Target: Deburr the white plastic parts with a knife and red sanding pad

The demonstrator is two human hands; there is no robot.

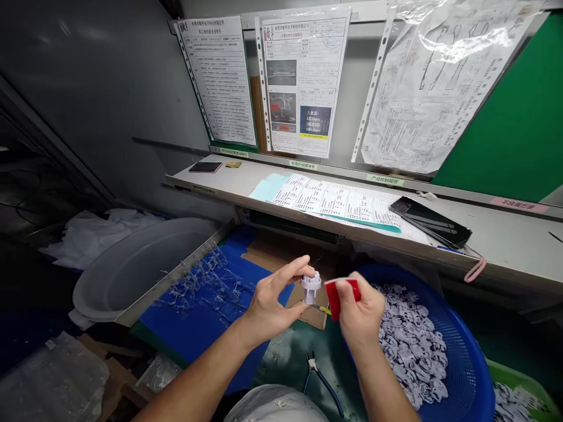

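Observation:
My left hand [275, 296] pinches a small white plastic part [311, 285] between thumb and fingers. The part stands upright, with a round flange and short prongs on top. Just to its right, my right hand [363, 310] grips a flat red pad [334, 298] with a pale edge, thumb pressed on its face. A small gap separates pad and part. Beneath them on the bench lie a yellow-handled tool [323, 309], partly hidden, and a piece of cardboard [313, 317]. Closer to my body rest side cutters [312, 364] with dark blue handles.
At right stands a blue basket [472, 357] full of white plastic parts [411, 340], beside a green basket [505, 372]. Clear plastic runner scraps [197, 278] lie left on a blue sheet [176, 322]. A grey tub [132, 266] stands beyond. The shelf [246, 176] bears papers and a phone [431, 221].

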